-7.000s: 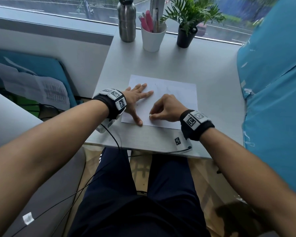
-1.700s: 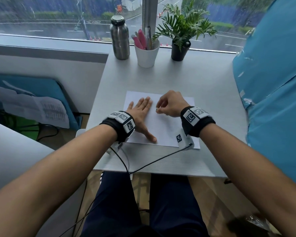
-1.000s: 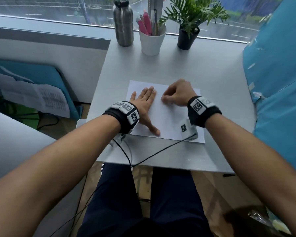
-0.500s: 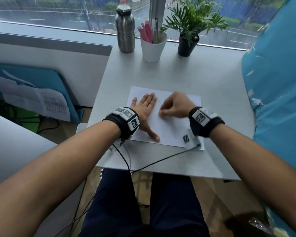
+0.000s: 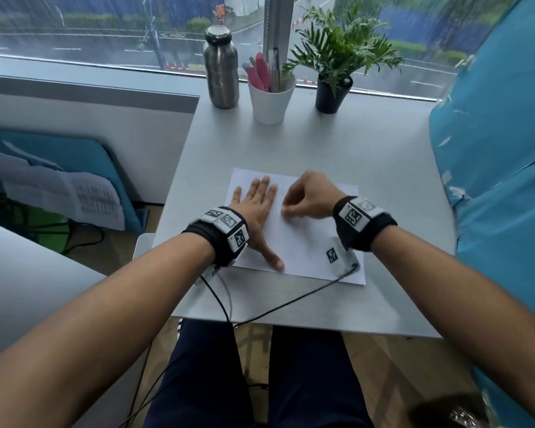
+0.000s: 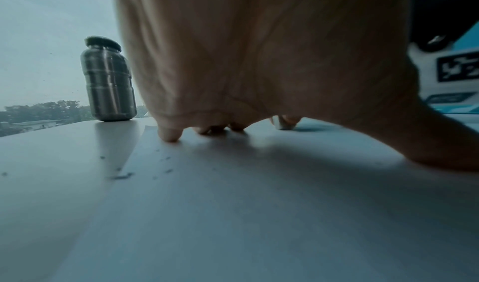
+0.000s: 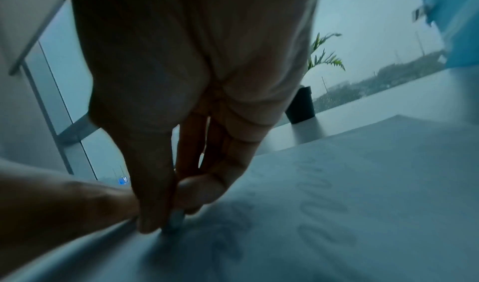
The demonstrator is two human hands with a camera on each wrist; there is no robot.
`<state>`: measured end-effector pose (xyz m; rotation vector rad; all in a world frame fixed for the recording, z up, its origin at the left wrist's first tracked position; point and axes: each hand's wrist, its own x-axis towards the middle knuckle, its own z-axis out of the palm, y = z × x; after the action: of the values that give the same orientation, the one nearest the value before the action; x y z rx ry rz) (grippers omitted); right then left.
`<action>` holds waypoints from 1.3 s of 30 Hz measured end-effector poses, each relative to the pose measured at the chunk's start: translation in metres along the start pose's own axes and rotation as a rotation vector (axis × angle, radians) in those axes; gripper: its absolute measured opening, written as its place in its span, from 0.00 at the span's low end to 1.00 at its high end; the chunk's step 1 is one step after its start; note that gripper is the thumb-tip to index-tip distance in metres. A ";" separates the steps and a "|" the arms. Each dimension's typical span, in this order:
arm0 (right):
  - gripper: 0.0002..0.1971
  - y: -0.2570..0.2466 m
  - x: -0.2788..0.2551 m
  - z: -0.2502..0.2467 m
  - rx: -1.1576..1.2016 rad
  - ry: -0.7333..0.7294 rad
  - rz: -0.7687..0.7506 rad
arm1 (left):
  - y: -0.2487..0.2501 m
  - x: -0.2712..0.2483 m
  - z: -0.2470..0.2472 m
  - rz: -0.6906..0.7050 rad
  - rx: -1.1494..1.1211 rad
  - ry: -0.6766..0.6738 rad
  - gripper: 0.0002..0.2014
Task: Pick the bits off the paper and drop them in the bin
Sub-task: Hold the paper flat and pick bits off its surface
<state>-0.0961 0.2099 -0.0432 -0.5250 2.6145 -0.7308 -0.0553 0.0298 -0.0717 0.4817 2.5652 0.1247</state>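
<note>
A white paper sheet (image 5: pixel 306 242) lies on the grey table (image 5: pixel 368 156). My left hand (image 5: pixel 257 205) lies flat on the sheet's left part with straight fingers, and its palm (image 6: pixel 259 61) fills the left wrist view. Small dark bits (image 6: pixel 122 176) lie along the paper's left edge, some of them on the table. My right hand (image 5: pixel 306 200) rests mid-sheet, where thumb and forefinger pinch a small pale piece (image 7: pixel 172 222) against the paper; the same small pale piece (image 6: pixel 283 124) is visible beyond my left fingers. Faint pencil loops (image 7: pixel 316 204) mark the sheet.
A steel bottle (image 5: pixel 221 66), a white cup of pens (image 5: pixel 271 97) and a potted plant (image 5: pixel 334 88) stand at the table's far edge by the window. A blue covered panel (image 5: pixel 501 180) rises on the right. A dark container (image 5: pixel 445 412) sits on the floor, lower right.
My right hand has slid from the paper's far part toward me to mid-sheet, still pinching. The left hand has stayed flat on the paper.
</note>
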 end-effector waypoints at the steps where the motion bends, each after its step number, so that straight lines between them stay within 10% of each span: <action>1: 0.04 -0.002 -0.002 0.000 0.006 -0.081 -0.016 | 0.000 0.000 0.000 0.004 0.004 0.002 0.87; 6: 0.06 0.011 0.023 -0.019 0.028 0.138 0.052 | 0.001 -0.002 0.000 0.011 -0.004 0.000 0.87; 11: 0.04 0.002 0.018 -0.014 -0.090 -0.208 -0.018 | 0.000 -0.002 0.000 0.010 0.002 0.003 0.87; 17: 0.06 0.002 0.049 -0.022 -0.077 0.151 -0.023 | 0.000 -0.002 0.002 0.013 0.002 0.031 0.88; 22: 0.03 -0.002 0.031 -0.014 -0.108 -0.178 -0.046 | -0.001 0.000 0.003 0.012 0.001 0.035 0.88; 28: 0.06 -0.003 0.055 -0.022 -0.082 0.133 -0.022 | 0.000 0.000 0.002 0.007 0.012 0.027 0.88; 33: 0.04 -0.002 0.036 -0.023 -0.127 -0.248 -0.008 | -0.001 -0.001 0.002 0.008 0.015 0.016 0.88; 39: 0.04 -0.001 0.051 -0.030 -0.061 0.022 -0.032 | 0.000 -0.001 0.001 0.004 0.026 0.019 0.88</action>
<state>-0.1531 0.1984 -0.0315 -0.5806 2.6617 -0.6713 -0.0541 0.0292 -0.0724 0.4974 2.5869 0.0983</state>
